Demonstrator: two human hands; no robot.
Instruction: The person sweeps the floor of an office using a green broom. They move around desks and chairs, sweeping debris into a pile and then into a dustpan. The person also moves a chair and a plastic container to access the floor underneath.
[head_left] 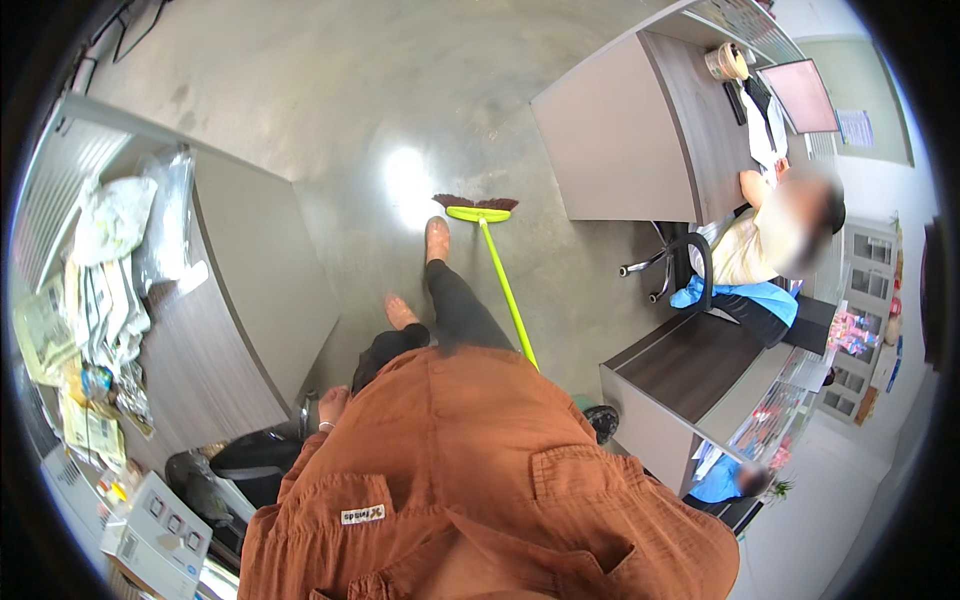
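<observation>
A broom with a lime-green head [480, 215] and dark brown bristles stands on the shiny grey floor ahead of my feet. Its green handle [507, 295] slants back toward me and disappears behind my brown shirt. My left hand [333, 405] hangs low at my left side, beside a black chair, with a pale band at the wrist. It is small and partly covered by the shirt, so its fingers are unclear. My right hand is out of sight, and whatever grips the handle's upper end is hidden.
On the left, a desk [215, 350] carries plastic bags and papers [105, 300]. A grey desk panel [600, 140] stands at the right, where a person [760, 240] sits in a wheeled chair [690, 265]. A dark bin [602, 422] is close to my right side.
</observation>
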